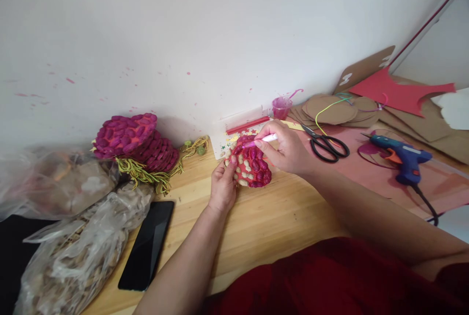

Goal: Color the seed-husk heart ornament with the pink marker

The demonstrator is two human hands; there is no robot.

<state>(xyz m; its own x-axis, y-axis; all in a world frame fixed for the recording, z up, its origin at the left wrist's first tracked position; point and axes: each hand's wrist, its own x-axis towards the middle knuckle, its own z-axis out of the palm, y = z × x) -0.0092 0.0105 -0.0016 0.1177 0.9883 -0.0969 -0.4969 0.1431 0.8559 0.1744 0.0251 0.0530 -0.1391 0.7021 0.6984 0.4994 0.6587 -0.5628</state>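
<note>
My left hand (pixel 223 185) grips the left edge of a red disc (pixel 240 174) covered in peanut shells, holding it tilted above the wooden table. Shells on its right and upper parts are glossy magenta, while those near my left thumb are bare beige. In my right hand (pixel 284 149) is a white-handled paintbrush (pixel 270 137), pinched between thumb and fingers. Its pink end is at the shells near the top of the disc. Behind the disc lies a white sheet with small coloured stars (pixel 223 146).
A plastic cup of pink paint (pixel 281 108) stands by the wall. Black scissors (pixel 328 148), a blue glue gun (pixel 403 158) and cardboard discs (pixel 330 109) lie right. Left are stacked magenta discs (pixel 126 134), a phone (pixel 146 246) and a plastic bag (pixel 84 251).
</note>
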